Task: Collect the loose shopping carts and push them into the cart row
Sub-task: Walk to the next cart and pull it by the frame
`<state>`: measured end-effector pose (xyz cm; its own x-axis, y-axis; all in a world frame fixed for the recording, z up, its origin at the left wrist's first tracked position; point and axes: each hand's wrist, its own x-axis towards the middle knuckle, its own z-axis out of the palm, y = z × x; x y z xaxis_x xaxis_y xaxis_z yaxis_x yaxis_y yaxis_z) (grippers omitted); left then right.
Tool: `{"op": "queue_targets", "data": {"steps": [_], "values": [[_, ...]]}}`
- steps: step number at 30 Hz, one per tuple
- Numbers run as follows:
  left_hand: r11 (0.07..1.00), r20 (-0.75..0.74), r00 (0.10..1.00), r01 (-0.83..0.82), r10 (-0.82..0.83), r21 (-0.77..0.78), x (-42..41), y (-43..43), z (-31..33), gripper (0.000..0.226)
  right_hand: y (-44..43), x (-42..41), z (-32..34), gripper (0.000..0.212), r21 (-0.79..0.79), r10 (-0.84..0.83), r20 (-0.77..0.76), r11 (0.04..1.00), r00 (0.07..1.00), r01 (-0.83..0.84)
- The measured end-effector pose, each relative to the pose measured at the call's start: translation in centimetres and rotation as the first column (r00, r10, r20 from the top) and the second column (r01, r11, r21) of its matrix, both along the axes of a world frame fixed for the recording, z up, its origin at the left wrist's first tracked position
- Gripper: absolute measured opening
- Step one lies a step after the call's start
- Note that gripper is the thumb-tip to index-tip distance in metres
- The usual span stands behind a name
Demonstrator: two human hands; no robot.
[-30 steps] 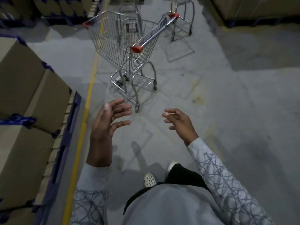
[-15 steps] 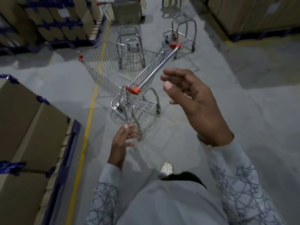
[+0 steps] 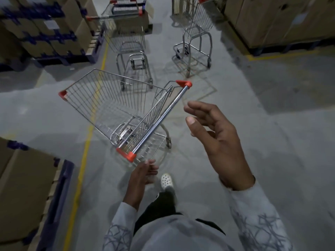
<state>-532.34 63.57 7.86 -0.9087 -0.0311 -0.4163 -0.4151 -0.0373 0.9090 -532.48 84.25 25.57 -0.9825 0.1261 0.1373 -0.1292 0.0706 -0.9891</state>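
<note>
cart (image 3: 116,105) sits loose mid-aisle, straight ahead of the person, skewed to the walkway. handle bar (image 3: 159,117) runs diagonally, near-left end cap low by the left hand (image 3: 143,175), far-right cap up and away. left hand is just below the near cap, fingers loosely curled, holding nothing, not on the bar. right hand (image 3: 219,142) is spread wide, empty, just right of the bar's middle, apart from it. right looks nearer the bar's midpoint, left nearer its end (so my guess: right lands first, left then slides up onto the bar). because the bar is angled, the cart likely needs squaring before it can be pushed.

two more carts ahead: one (image 3: 126,33) left by the yellow line (image 3: 85,142), one (image 3: 195,29) right, its top cut off by the frame. can't tell which is the row. boxes (image 3: 23,187) on a pallet close on the left. cart's front wheels are hard to make out through the wire. edges blurred.
</note>
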Motion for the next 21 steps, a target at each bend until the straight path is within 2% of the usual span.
{"op": "queue_targets", "data": {"steps": [3,7,10,13,14,15,17,18,19,21], "values": [[1.0,-0.068,0.998,0.008,-0.006,0.023,-5.3,1.5,0.5,0.051,1.5,-5.6,-3.6,0.027,0.014,-0.013,0.062,1.0,0.998,0.012],[0.999,-0.226,0.974,0.014,-0.024,-0.046,-12.8,2.5,1.5,0.053,3.0,-14.5,-8.2,0.021,0.057,0.002,0.144,0.998,0.99,-0.01],[0.991,-0.301,0.954,-0.03,-0.01,-0.131,-17.3,2.6,0.9,0.042,3.4,-22.0,-12.5,0.016,0.232,-0.026,0.183,0.973,0.983,-0.018],[0.931,-0.32,0.944,-0.042,-0.083,-0.364,-20.4,2.9,-0.4,0.033,2.6,-28.1,-17.3,0.02,0.465,0.029,0.127,0.881,0.991,-0.086],[0.898,-0.283,0.951,-0.016,-0.121,-0.44,-21.0,3.0,-0.8,0.037,2.2,-29.3,-18.7,0.02,0.579,0.083,0.13,0.803,0.988,-0.143],[0.858,-0.192,0.967,0.047,-0.168,-0.512,-21.5,2.9,-1.3,0.045,1.8,-30.2,-20.2,0.02,0.717,0.123,0.142,0.671,0.982,-0.188],[0.689,0.124,0.951,0.293,-0.285,-0.664,-22.1,3.0,-2.4,0.061,1.4,-31.2,-22.4,0.025,0.915,0.153,0.1,0.375,0.983,-0.151],[0.583,0.308,0.899,0.436,-0.311,-0.685,-22.4,3.1,-2.9,0.065,1.4,-31.6,-22.9,0.031,0.95,0.16,0.084,0.286,0.984,-0.127],[0.542,0.447,0.847,0.529,-0.289,-0.653,-22.7,3.3,-3.2,0.065,1.3,-32.1,-23.0,0.035,0.966,0.176,0.064,0.236,0.982,-0.106],[0.542,0.567,0.799,0.572,-0.2,-0.616,-22.9,3.6,-3.4,0.063,1.4,-33.1,-23.0,0.039,0.985,0.238,0.057,0.147,0.97,-0.094]]}}
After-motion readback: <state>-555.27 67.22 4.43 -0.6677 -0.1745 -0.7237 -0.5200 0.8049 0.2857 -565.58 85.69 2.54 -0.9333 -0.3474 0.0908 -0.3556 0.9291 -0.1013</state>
